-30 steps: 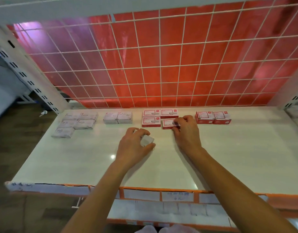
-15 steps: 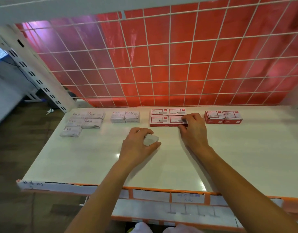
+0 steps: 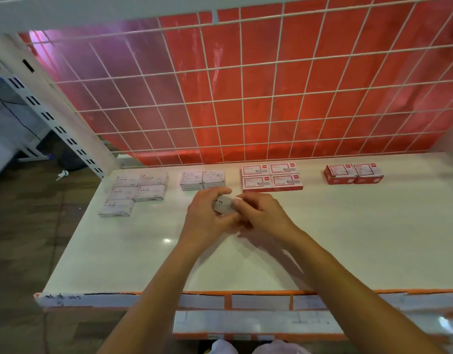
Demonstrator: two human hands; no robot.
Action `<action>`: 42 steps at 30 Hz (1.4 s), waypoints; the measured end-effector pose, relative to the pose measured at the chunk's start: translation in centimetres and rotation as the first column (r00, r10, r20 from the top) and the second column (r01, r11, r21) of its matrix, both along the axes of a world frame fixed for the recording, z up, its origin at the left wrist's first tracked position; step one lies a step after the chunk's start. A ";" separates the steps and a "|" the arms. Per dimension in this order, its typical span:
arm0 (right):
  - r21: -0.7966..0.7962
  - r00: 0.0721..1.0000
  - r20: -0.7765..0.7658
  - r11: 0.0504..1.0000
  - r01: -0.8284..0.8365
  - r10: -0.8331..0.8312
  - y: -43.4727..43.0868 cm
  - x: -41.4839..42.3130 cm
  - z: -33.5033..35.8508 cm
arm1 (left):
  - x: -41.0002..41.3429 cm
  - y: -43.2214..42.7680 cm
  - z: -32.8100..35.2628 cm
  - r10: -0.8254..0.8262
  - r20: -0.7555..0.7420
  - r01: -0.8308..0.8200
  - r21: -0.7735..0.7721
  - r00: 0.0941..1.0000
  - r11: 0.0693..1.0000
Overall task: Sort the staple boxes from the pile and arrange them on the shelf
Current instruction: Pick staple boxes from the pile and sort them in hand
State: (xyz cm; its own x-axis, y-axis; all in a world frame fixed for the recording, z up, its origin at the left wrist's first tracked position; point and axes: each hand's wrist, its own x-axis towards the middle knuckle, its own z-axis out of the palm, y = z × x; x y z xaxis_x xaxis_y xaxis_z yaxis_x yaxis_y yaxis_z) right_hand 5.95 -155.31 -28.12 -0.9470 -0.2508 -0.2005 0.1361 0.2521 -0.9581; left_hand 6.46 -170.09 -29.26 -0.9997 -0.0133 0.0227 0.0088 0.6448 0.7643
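Head view: both hands meet over the middle of the white shelf (image 3: 348,238); the left hand (image 3: 207,215) grips a small grey box (image 3: 222,205) between thumb and fingers, and the letters "APLES" read along its face; the right hand (image 3: 263,215) has its fingertips pinched on the same box's right end, so the two hands hold it together just above the shelf surface. Half a second ago the right hand lay on the red-and-white block behind, and the left held the grey box alone; the right has since come across to it. Just behind the hands sit two grey boxes side by side (image 3: 203,179), their print too blurred to read; left of those, five grey boxes marked "STAPLES" (image 3: 134,191) lie in a stepped cluster, two, two and one. Behind the right hand, four red-and-white boxes (image 3: 272,178) form a tight square, edges touching; their labels are too small to make out. Well apart to the right, a pair of red boxes (image 3: 353,174) stands touching each other. A white wire grid (image 3: 246,98) over red sheeting backs the shelf; white label strips (image 3: 261,302) with orange edging run along its front lip.
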 end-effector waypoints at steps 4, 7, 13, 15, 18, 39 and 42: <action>-0.081 0.999 0.013 0.996 0.048 -0.047 -0.9 0.0 0.0 | -0.2 -2.1 0.2 -0.071 0.108 0.054 0.154 0.992 0.987; -0.158 0.997 0.044 0.986 0.062 -0.055 -1.2 0.0 -0.1 | -0.6 -3.8 0.1 -0.108 0.184 0.070 0.203 0.977 0.977; -0.370 0.991 0.118 0.923 0.104 -0.064 -2.1 0.0 0.2 | -0.6 -5.5 0.3 -0.135 0.190 0.083 0.261 0.972 0.962; -0.422 0.989 0.142 0.901 0.103 -0.046 -2.2 0.0 0.4 | -0.7 -5.8 0.5 -0.136 0.195 0.085 0.253 0.971 0.964; -0.414 0.990 0.138 0.907 0.082 -0.027 -2.2 0.0 0.5 | -0.9 -6.2 0.5 -0.129 0.188 0.074 0.273 0.974 0.959; 0.106 0.977 -0.166 0.983 0.152 -0.134 -3.9 -0.6 -2.0 | -0.6 -6.8 -0.5 -0.156 0.236 0.004 0.539 0.959 0.842; 0.119 0.979 -0.175 0.985 0.128 -0.106 -4.1 -0.7 -1.9 | -0.7 -6.9 -0.3 -0.187 0.274 -0.004 0.574 0.943 0.819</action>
State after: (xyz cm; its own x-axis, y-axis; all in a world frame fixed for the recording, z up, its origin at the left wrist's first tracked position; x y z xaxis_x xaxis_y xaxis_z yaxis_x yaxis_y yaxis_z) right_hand 5.29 -159.43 -30.01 -0.9911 -0.1185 -0.0600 0.0125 0.3668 -0.9302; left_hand 5.80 -176.97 -29.54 -0.9504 0.1641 -0.2642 -0.2482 0.1117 0.9622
